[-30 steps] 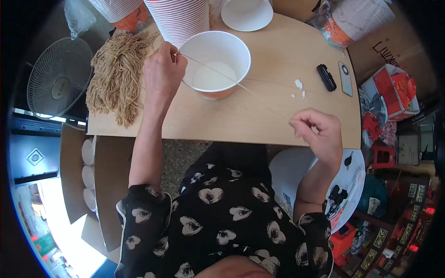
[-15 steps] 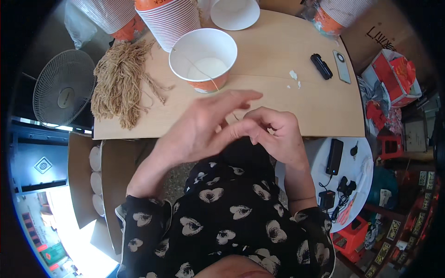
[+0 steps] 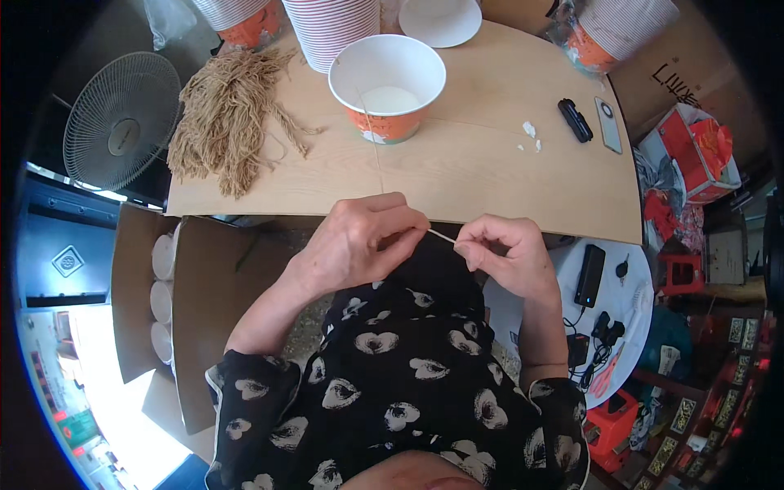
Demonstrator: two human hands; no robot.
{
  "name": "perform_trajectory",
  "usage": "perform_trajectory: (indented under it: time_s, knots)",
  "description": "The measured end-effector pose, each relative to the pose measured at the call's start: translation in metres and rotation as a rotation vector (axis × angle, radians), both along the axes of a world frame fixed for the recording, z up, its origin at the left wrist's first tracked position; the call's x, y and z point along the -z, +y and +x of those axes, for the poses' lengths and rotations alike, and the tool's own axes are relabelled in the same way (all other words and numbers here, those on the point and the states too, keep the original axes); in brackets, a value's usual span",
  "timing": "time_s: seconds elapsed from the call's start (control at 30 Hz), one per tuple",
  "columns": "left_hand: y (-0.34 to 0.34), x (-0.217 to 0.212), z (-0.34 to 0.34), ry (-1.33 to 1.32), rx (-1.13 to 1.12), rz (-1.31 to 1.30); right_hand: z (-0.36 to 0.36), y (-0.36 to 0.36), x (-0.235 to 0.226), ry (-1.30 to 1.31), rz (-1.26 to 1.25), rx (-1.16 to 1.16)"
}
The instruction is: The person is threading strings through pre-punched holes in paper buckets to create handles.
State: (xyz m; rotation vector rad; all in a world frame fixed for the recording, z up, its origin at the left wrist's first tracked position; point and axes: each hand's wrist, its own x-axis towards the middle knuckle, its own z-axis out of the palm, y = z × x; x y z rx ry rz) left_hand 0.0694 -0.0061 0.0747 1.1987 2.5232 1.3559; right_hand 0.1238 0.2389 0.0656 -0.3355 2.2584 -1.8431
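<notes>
Tan strand spans straight btwn L hand & R hand, each pinching w/ fingertips, just off near edge of tabletop. ½ sec ago hands overlapped; now apart, so short length's exposed, prob. under light tension. Thin thread runs toward paper tub; cord bundle left of tub.

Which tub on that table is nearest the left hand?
The single upright orange-and-white tub, in front of the tall stack; every other tub sits farther from the left hand.

Fibre bundle lies left of the bucket
</notes>
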Motion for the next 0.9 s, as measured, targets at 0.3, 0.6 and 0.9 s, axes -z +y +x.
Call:
perform_trajectory:
  time_s: [0.3, 0.6, 0.9]
  knots:
    - [-0.046, 0.006, -0.016, -0.065, -0.314, 0.178, -0.149, 0.023, -0.016, 0.94, 0.822, 0.313]
    - [-0.076, 0.023, -0.049, -0.052, -0.66, 0.397, -0.178, -0.001, -0.008, 1.002, 0.808, -0.182]
    - [-0.054, 0.029, -0.07, -0.307, -0.371, 0.755, -0.118, -0.049, 0.007, 0.809, 0.712, 0.119]
